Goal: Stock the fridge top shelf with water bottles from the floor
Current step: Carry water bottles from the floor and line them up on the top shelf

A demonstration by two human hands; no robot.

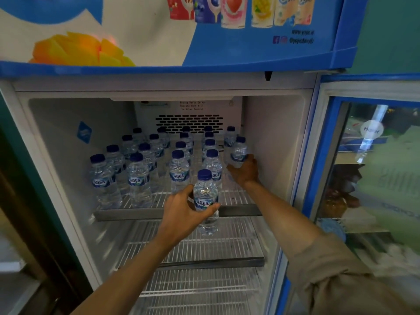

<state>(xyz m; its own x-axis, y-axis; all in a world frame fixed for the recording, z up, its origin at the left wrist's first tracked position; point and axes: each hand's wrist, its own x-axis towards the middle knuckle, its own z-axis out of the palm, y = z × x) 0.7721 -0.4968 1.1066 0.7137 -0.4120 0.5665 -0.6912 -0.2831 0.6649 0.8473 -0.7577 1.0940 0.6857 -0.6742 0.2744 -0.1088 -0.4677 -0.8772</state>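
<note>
The open fridge's top wire shelf (236, 197) carries several small water bottles (138, 178) with blue caps, standing in rows. My left hand (184, 214) grips one upright bottle (205, 196) by its label, just in front of the shelf's front edge. My right hand (246, 170) is deep in the fridge at the right side and holds another bottle (238, 153) near its base, beside the right inner wall. The floor and any bottles on it are out of view.
Two bare wire shelves (204, 246) lie below the top one. The fridge's glass door (372, 169) stands open at the right. A vent grille (189, 122) sits on the back wall. A printed blue header panel (181, 30) runs above the opening.
</note>
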